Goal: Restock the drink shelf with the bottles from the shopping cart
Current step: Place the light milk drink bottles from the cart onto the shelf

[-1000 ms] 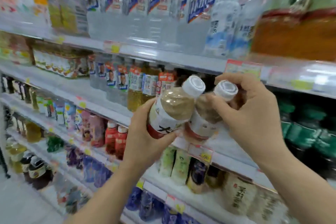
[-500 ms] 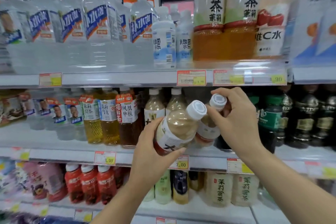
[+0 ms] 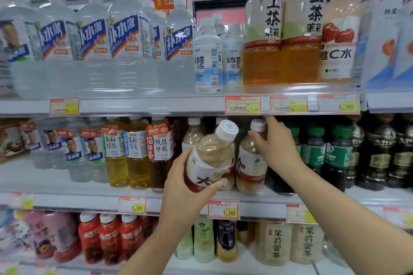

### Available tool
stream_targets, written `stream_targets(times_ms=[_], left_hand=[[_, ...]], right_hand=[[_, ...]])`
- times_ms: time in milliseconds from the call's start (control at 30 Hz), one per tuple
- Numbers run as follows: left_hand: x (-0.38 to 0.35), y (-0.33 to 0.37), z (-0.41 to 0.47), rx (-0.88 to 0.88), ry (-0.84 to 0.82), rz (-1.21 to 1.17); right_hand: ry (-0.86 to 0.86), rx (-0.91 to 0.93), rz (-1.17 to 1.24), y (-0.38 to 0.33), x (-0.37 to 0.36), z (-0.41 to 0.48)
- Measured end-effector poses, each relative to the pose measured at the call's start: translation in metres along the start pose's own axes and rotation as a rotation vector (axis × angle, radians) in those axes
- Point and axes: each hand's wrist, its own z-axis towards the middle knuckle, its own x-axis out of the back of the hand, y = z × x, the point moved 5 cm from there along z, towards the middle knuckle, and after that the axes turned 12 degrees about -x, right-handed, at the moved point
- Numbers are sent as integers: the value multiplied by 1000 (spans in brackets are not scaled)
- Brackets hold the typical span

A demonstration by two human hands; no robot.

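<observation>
The right hand point(image 3: 276, 147) clamps one milk-tea bottle point(image 3: 250, 163) upright on the middle shelf point(image 3: 67, 202), while the left hand point(image 3: 185, 187) grips a second bottle point(image 3: 212, 154), its cap leaning toward one o'clock, at the first's nine o'clock.

The tall amber-tea plastic bottle point(image 3: 262, 35) reads 上茶. Yellow-and-white shelf price tags point(image 3: 223, 209) show 7.00, 3.00 point(image 3: 132, 205) and 4.90 point(image 3: 338, 104). The dark green-labelled bottle point(image 3: 338, 154) reads AMERICANO.
</observation>
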Motion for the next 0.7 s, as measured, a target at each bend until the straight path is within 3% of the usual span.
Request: stream_targets(times_ms=[167,333,500,700], left_hand=[[4,-11,-3,34,32,0],[9,-19,-7,49,47,9],[14,-23,-9,60,72,-14],[17,-27,-9,96,85,-50]], right_hand=[[-3,-71,28,6,-16,12],[42,-85,212,18,-36,-28],[114,-116,54,49,-62,-58],[-66,-211,46,58,-66,-29]])
